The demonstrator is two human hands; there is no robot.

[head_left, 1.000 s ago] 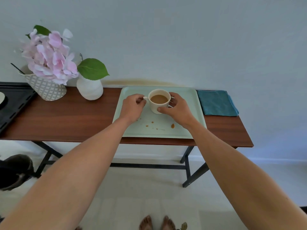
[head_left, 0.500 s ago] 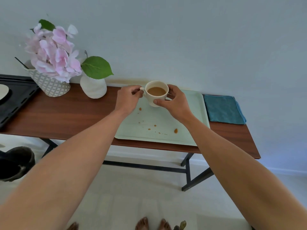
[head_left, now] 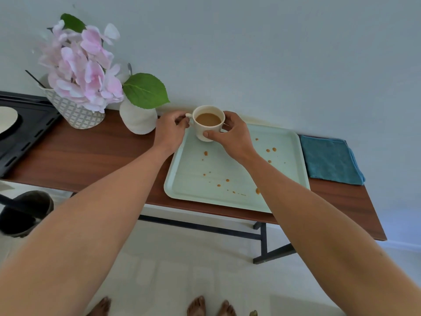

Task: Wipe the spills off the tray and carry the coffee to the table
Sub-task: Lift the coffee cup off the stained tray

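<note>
A cream ceramic cup of milky brown coffee (head_left: 208, 123) sits at centre frame, held over the upper left corner of the pale green rectangular plastic tray (head_left: 289, 153); whether its base touches the tray cannot be told. The left hand (head_left: 171, 131) has its fingers (head_left: 182, 120) pinched together on the cup's small handle, on the cup's left side. The right hand (head_left: 232, 135) wraps the cup body from the right, thumb across the near wall and fingers clamped round the far side. The cup stands upright with the liquid level below the rim. The tray lies flat on the dark brown wood-grain counter (head_left: 91, 153), its surface marked with scattered brown coffee spills (head_left: 227, 180), some near the centre and lower edge, others toward the right. A folded teal cloth (head_left: 330, 159) lies on the counter just beside the tray's right edge. At the upper left of the frame stand a white rounded vase with a green leaf (head_left: 137, 119) and a patterned grey-and-white pot of pink flowers (head_left: 77, 111). A black tray (head_left: 25, 135) occupies the far left edge. Bare feet (head_left: 197, 306) show at the bottom of the frame.
</note>
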